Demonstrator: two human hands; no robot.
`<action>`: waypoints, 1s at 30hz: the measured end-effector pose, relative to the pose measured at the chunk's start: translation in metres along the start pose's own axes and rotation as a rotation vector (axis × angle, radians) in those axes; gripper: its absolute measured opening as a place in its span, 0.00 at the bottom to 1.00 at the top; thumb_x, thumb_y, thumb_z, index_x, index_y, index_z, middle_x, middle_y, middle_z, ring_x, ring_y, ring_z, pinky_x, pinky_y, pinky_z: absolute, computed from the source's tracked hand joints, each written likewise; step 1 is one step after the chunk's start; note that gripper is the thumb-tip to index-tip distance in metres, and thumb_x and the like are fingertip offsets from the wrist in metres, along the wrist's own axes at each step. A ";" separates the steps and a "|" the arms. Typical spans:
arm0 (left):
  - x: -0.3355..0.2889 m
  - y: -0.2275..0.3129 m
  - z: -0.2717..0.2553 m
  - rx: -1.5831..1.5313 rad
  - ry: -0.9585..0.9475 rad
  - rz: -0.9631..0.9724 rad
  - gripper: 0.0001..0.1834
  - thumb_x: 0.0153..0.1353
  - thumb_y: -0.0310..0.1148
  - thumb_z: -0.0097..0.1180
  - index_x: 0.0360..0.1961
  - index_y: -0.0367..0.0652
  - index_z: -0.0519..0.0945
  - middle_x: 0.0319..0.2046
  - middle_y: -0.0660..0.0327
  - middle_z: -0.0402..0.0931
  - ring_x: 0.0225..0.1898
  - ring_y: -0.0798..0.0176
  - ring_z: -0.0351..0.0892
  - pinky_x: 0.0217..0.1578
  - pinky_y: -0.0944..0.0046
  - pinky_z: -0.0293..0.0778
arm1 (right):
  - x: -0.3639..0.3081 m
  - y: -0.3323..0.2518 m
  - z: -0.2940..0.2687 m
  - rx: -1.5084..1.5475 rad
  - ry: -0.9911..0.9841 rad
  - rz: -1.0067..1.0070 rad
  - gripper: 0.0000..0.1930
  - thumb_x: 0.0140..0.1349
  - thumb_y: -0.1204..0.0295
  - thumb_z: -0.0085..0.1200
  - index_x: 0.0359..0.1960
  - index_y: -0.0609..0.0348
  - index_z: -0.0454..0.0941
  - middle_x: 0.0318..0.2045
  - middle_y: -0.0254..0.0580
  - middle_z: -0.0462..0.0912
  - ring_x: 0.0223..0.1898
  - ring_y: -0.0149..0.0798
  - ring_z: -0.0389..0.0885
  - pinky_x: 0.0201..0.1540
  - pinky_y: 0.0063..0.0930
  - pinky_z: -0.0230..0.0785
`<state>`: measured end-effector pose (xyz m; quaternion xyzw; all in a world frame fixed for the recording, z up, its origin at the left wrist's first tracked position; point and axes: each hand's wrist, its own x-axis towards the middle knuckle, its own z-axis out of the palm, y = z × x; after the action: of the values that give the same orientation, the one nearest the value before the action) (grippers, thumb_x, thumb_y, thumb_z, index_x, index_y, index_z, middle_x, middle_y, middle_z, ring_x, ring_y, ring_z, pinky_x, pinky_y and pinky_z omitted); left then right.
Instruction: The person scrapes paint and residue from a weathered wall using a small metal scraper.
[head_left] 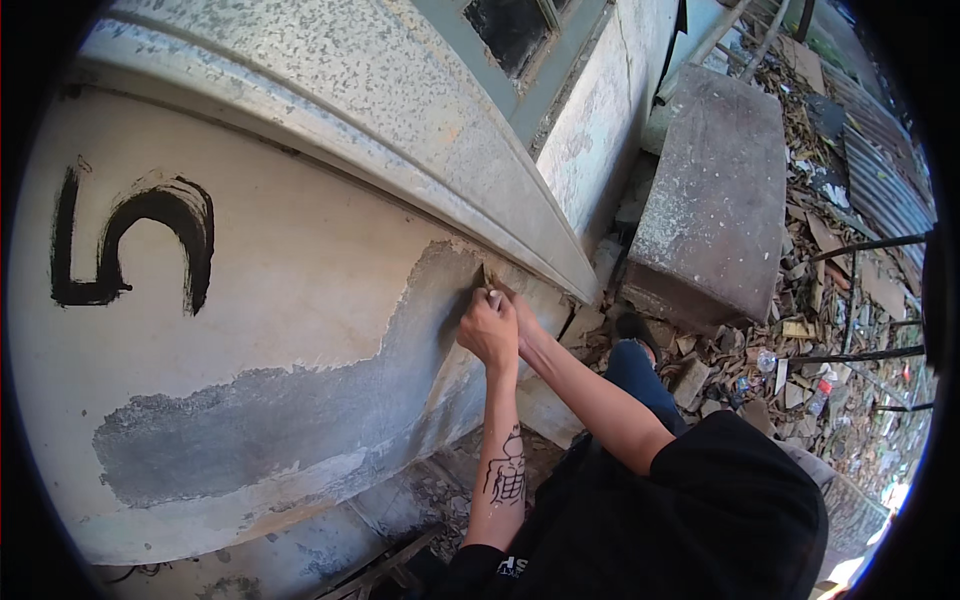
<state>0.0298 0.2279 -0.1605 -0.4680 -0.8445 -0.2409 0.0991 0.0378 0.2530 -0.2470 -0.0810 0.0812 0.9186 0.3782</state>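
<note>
Head view: left hand (487, 332) clenches one dark-tipped tool (480, 275) at one wall (290, 250); right hand (522, 314) beside, grip unclear.

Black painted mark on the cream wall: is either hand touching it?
No, the left hand and right hand meet near the upper end of the grey wall patch, clear of the mark.
</note>
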 end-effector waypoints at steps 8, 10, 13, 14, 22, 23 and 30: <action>-0.003 -0.003 0.000 0.005 -0.006 -0.009 0.08 0.47 0.36 0.54 0.20 0.43 0.76 0.18 0.49 0.75 0.23 0.43 0.76 0.24 0.48 0.71 | -0.002 0.001 0.001 0.119 0.014 0.054 0.17 0.68 0.58 0.37 0.27 0.56 0.70 0.18 0.34 0.73 0.19 0.32 0.71 0.21 0.27 0.66; -0.005 -0.003 0.001 -0.011 0.021 0.029 0.08 0.48 0.36 0.54 0.20 0.43 0.77 0.17 0.49 0.75 0.22 0.43 0.76 0.24 0.48 0.71 | -0.004 -0.002 0.005 0.187 -0.106 0.097 0.18 0.68 0.58 0.37 0.26 0.55 0.70 0.16 0.33 0.73 0.17 0.32 0.70 0.20 0.27 0.65; -0.006 -0.006 0.003 -0.020 0.031 0.001 0.09 0.48 0.36 0.54 0.20 0.42 0.76 0.17 0.49 0.75 0.22 0.43 0.76 0.23 0.49 0.71 | -0.008 -0.004 0.012 0.168 -0.023 0.118 0.18 0.68 0.58 0.37 0.24 0.55 0.70 0.14 0.32 0.71 0.16 0.32 0.69 0.19 0.26 0.64; -0.005 -0.005 0.005 -0.022 0.034 0.000 0.09 0.48 0.36 0.54 0.20 0.42 0.76 0.17 0.49 0.75 0.22 0.43 0.76 0.23 0.49 0.71 | -0.008 -0.003 0.013 0.132 0.052 0.092 0.19 0.68 0.58 0.37 0.24 0.55 0.70 0.14 0.32 0.71 0.16 0.31 0.69 0.19 0.26 0.64; -0.010 -0.010 0.007 -0.023 0.030 0.006 0.08 0.48 0.35 0.53 0.21 0.42 0.76 0.18 0.50 0.76 0.22 0.44 0.76 0.23 0.49 0.71 | -0.004 0.000 0.005 0.069 0.093 0.022 0.17 0.68 0.59 0.38 0.25 0.55 0.71 0.16 0.32 0.72 0.17 0.30 0.70 0.19 0.25 0.65; -0.008 -0.010 0.008 -0.023 0.033 0.007 0.08 0.48 0.35 0.53 0.21 0.42 0.76 0.18 0.50 0.76 0.22 0.44 0.76 0.23 0.49 0.71 | -0.004 0.001 0.005 0.075 0.094 0.029 0.16 0.68 0.60 0.39 0.25 0.55 0.71 0.16 0.32 0.72 0.17 0.30 0.70 0.19 0.25 0.65; -0.011 -0.007 0.009 -0.027 0.024 0.002 0.08 0.49 0.36 0.54 0.21 0.43 0.77 0.18 0.50 0.76 0.23 0.43 0.77 0.23 0.49 0.71 | -0.004 -0.003 -0.004 0.007 0.146 0.021 0.15 0.68 0.61 0.38 0.28 0.56 0.70 0.17 0.32 0.73 0.18 0.30 0.71 0.19 0.24 0.66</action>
<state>0.0303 0.2204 -0.1748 -0.4674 -0.8394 -0.2577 0.1031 0.0428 0.2512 -0.2505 -0.1456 0.1126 0.9138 0.3620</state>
